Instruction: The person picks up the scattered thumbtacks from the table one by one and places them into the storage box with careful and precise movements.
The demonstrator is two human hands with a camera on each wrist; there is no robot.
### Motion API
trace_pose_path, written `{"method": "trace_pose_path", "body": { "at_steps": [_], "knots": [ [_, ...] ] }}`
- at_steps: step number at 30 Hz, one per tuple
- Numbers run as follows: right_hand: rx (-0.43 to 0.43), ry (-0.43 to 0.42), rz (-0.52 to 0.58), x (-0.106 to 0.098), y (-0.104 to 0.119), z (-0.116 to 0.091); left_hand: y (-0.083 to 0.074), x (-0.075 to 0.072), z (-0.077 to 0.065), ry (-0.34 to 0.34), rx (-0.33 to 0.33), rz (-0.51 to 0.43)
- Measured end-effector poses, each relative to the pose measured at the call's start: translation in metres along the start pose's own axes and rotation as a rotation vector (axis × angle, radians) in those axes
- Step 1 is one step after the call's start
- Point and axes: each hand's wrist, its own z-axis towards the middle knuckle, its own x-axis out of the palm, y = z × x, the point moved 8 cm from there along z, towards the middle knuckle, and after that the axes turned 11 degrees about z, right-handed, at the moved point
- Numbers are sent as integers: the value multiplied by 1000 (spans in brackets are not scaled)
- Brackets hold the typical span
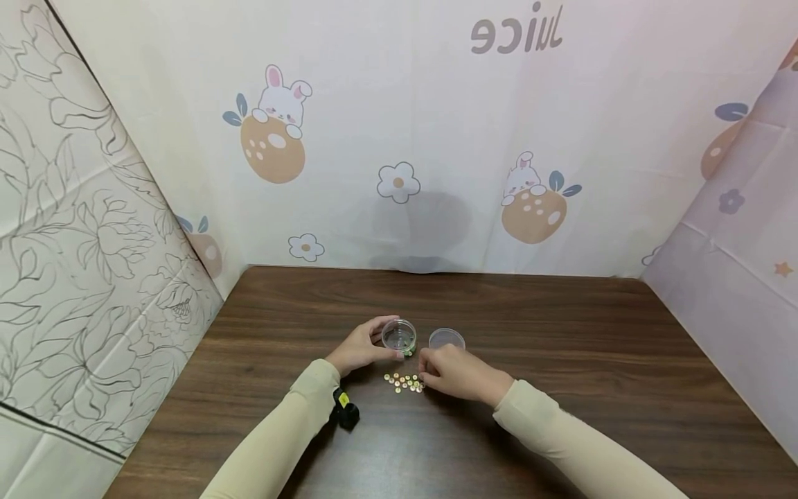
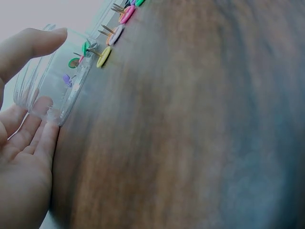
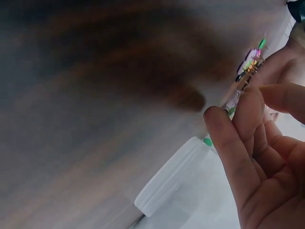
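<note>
Head view: my left hand (image 1: 364, 346) grips a clear round plastic tub (image 1: 399, 337); my right hand (image 1: 455, 372), its grip unclear, seemingly picks coloured flat-headed tacks (image 1: 409, 383), next needing precise pinching.

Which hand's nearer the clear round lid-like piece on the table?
The right. The right hand is just in front of the clear piece, overlapping it in the head view; the left hand is farther off to its left, gripping the clear container.

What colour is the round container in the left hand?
The round container is clear and colourless; the left wrist view shows it best.
</note>
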Motion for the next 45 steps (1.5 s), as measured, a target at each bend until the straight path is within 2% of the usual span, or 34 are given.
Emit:
{"method": "trace_pose_path", "body": {
  "at_steps": [3, 10, 13, 23, 45],
  "knots": [
    [-3, 8, 4, 3, 1, -2, 0, 0, 0, -1, 3, 3],
    [-18, 15, -33, 4, 4, -4, -25, -3, -9, 31, 21, -16],
    [-16, 23, -54, 6, 4, -3, -31, -4, -11, 41, 27, -20],
    [6, 56, -88, 11, 4, -3, -32, -5, -12, 43, 33, -25],
    [-7, 30, -123, 11, 3, -1, -33, -5, -11, 45, 39, -19]
  ]
}}
